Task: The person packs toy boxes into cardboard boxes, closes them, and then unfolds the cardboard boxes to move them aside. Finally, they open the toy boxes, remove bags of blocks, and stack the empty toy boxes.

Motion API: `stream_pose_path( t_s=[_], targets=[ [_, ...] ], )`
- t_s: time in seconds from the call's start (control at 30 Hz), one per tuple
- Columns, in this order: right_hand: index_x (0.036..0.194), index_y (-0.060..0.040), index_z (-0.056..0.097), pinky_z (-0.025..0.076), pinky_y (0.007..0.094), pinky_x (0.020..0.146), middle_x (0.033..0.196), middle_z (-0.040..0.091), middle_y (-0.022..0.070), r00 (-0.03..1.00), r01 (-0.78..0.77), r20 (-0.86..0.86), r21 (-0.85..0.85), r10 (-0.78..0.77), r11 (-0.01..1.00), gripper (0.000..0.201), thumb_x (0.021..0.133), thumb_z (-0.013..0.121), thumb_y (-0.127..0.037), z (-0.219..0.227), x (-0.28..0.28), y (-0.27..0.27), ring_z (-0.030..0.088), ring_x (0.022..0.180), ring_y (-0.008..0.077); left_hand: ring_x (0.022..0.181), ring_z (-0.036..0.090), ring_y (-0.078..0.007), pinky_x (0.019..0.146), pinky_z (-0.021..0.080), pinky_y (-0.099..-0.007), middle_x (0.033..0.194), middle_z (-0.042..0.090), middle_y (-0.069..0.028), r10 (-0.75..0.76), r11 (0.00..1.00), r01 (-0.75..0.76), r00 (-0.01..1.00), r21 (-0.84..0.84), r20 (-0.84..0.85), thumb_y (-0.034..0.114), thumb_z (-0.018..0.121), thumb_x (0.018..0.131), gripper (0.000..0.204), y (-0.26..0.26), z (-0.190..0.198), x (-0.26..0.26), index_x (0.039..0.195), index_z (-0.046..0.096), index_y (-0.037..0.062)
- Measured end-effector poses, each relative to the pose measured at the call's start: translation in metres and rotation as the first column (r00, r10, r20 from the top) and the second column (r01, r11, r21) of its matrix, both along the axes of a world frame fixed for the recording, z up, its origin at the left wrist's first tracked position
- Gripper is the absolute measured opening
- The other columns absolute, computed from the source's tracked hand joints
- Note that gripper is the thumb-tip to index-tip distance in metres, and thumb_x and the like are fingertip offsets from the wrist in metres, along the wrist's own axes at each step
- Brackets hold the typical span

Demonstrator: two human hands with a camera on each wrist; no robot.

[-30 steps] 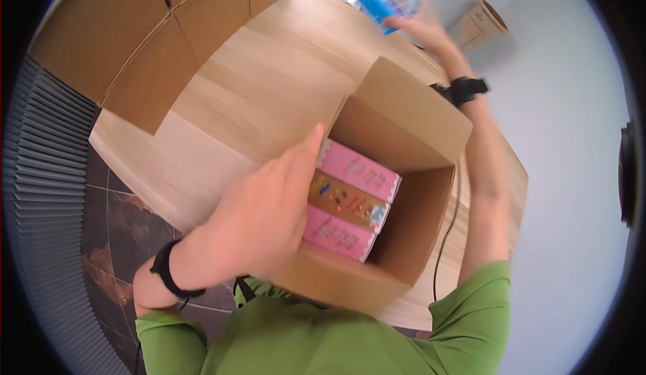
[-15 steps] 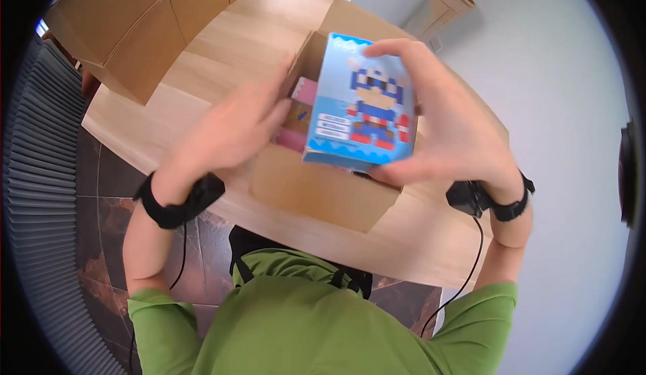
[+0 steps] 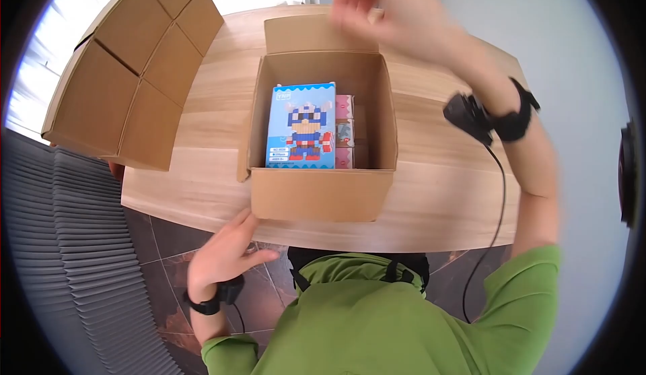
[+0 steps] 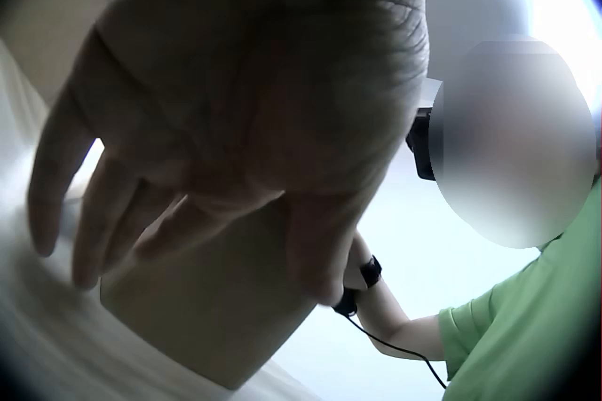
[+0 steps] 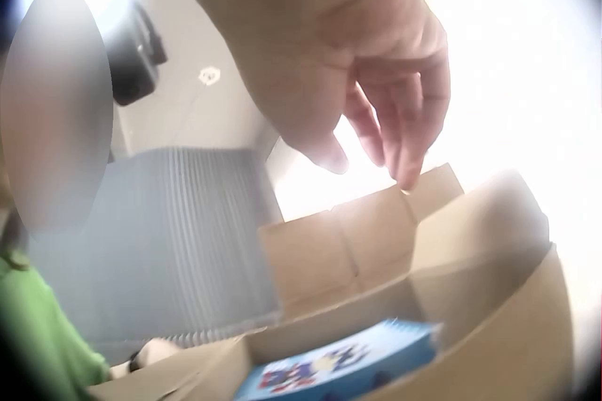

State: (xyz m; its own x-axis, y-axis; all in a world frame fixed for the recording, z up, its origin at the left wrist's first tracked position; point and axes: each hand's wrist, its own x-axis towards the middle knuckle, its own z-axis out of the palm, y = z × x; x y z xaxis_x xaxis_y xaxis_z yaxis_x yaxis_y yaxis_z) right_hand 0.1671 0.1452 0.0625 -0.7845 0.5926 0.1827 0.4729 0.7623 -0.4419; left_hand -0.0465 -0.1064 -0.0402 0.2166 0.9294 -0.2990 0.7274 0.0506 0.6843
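Observation:
An open cardboard box (image 3: 321, 196) stands on the table with its flaps spread. Inside, a blue toy box (image 3: 303, 126) with a pixel-style figure on its front lies face up at the left, partly covering several pink boxes (image 3: 344, 108). My right hand (image 3: 397, 13), blurred in the head view, is raised over the far flap; its fingers (image 5: 406, 128) hang loosely bent with nothing between them. Low by the front left corner of the cardboard box, my left hand (image 3: 225, 254) has its fingers extended at the table edge, thumb spread, holding nothing.
Stacked cardboard cartons (image 3: 134, 72) stand at the table's left. The wooden table (image 3: 444, 180) has a curved front edge, with a grey pleated surface (image 3: 87, 227) to its left. A black cable (image 3: 501, 200) hangs from the right wrist camera.
The right hand brought the blue toy box from the far right into the cardboard box, let it go and rose away. The left hand moved from the box's left side down to its front corner.

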Motion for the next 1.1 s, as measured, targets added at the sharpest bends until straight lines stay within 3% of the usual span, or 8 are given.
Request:
stream_pose_path(
  t_s=[0.1, 0.17, 0.3, 0.4, 0.53, 0.73, 0.87, 1.1],
  targets=[
    [0.125, -0.0022, 0.034, 0.048, 0.0303, 0.073, 0.113, 0.051, 0.0127, 0.906, 0.128, -0.398, -0.067, -0.144, 0.99, 0.054, 0.082, 0.053, -0.029, -0.013, -0.002, 0.047, 0.054, 0.096, 0.0189, 0.109, 0.048, -0.0332, 0.09, 0.039, -0.0381, 0.118, 0.048, -0.0186, 0.17, 0.981, -0.189, 0.953, 0.054, 0.251, 0.015, 0.07, 0.07, 0.057, 0.005, -0.032, 0.014, 0.119, 0.045, -0.0008],
    [0.12, -0.0008, 0.048, 0.043, 0.0337, 0.088, 0.114, 0.053, 0.0151, 0.926, -0.027, -0.353, -0.421, -0.137, 0.907, 0.068, 0.085, 0.043, -0.058, -0.055, -0.005, 0.082, 0.049, 0.108, 0.02, 0.112, 0.046, -0.0294, 0.093, 0.037, -0.0379, 0.119, 0.047, -0.0175, 0.21, 0.947, -0.287, 0.891, 0.142, 0.402, 0.018, 0.071, 0.071, 0.058, 0.008, -0.05, 0.023, 0.118, 0.045, -0.0006],
    [0.128, -0.0056, 0.042, 0.038, 0.0366, 0.097, 0.129, 0.045, 0.0099, 0.854, -0.351, -0.43, -0.892, -0.294, 0.284, 0.069, 0.086, 0.037, -0.06, -0.088, -0.009, 0.063, 0.045, 0.116, 0.0187, 0.119, 0.039, -0.0215, 0.098, 0.03, -0.0368, 0.12, 0.046, -0.0128, 0.148, 0.846, -0.342, 0.887, 0.409, 0.437, 0.027, 0.063, 0.081, 0.05, 0.019, -0.073, 0.015, 0.119, 0.045, 0.0008],
    [0.134, -0.0065, 0.032, 0.033, 0.0376, 0.101, 0.135, 0.038, 0.0095, 0.794, -0.469, -0.519, -0.854, -0.315, 0.225, 0.072, 0.086, 0.035, -0.06, -0.088, 0.005, 0.044, 0.038, 0.122, 0.0205, 0.122, 0.034, -0.0206, 0.102, 0.024, -0.0351, 0.124, 0.044, -0.0106, 0.054, 0.771, -0.61, 0.345, 0.18, 0.937, 0.036, 0.05, 0.089, 0.048, 0.056, -0.083, 0.024, 0.122, 0.043, 0.0023],
    [0.14, -0.0082, 0.02, 0.024, 0.038, 0.105, 0.141, 0.028, 0.0085, 0.672, -0.707, -0.721, -0.693, -0.172, 0.141, 0.075, 0.087, 0.034, -0.06, -0.106, 0.048, 0.015, 0.028, 0.128, 0.0193, 0.11, 0.05, -0.022, 0.096, 0.037, -0.0375, 0.124, 0.049, -0.0112, 0.179, 0.724, -0.69, 0.223, 0.026, 0.958, 0.046, 0.034, 0.092, 0.055, 0.132, -0.05, 0.012, 0.129, 0.038, 0.0051],
    [0.142, -0.0138, 0.009, 0.02, 0.0391, 0.105, 0.141, 0.023, 0.0084, 0.597, -0.507, -0.693, -0.716, -0.404, 0.48, 0.072, 0.088, 0.043, -0.049, -0.132, 0.099, -0.024, 0.023, 0.129, 0.0258, 0.103, 0.053, -0.0171, 0.083, 0.046, -0.033, 0.119, 0.052, -0.0094, 0.404, 0.896, -0.244, 0.101, -0.371, 0.909, 0.044, 0.046, 0.088, 0.056, 0.18, -0.008, 0.05, 0.126, 0.04, 0.0041],
    [0.14, -0.0064, -0.001, 0.028, 0.0398, 0.1, 0.135, 0.029, 0.0153, 0.674, -0.11, -0.587, -0.681, -0.449, 0.724, 0.093, 0.079, 0.066, -0.029, -0.139, 0.103, -0.021, 0.028, 0.126, 0.0281, 0.098, 0.054, -0.0176, 0.079, 0.048, -0.0318, 0.114, 0.052, -0.0107, 0.25, 0.965, -0.211, 0.585, -0.153, 0.772, 0.025, 0.066, 0.077, 0.063, 0.214, -0.011, 0.054, 0.129, 0.037, 0.003],
    [0.139, -0.0007, 0.004, 0.027, 0.041, 0.102, 0.139, 0.026, 0.0189, 0.885, -0.06, -0.413, -0.557, -0.213, 0.829, 0.104, 0.067, 0.076, -0.022, -0.104, 0.118, 0.002, 0.031, 0.125, 0.0287, 0.097, 0.057, -0.0182, 0.078, 0.049, -0.0288, 0.119, 0.053, -0.0142, -0.033, 0.975, -0.184, 0.428, 0.123, 0.903, 0.007, 0.064, 0.078, 0.017, 0.217, -0.012, 0.067, 0.094, 0.065, 0.0036]
  ],
)
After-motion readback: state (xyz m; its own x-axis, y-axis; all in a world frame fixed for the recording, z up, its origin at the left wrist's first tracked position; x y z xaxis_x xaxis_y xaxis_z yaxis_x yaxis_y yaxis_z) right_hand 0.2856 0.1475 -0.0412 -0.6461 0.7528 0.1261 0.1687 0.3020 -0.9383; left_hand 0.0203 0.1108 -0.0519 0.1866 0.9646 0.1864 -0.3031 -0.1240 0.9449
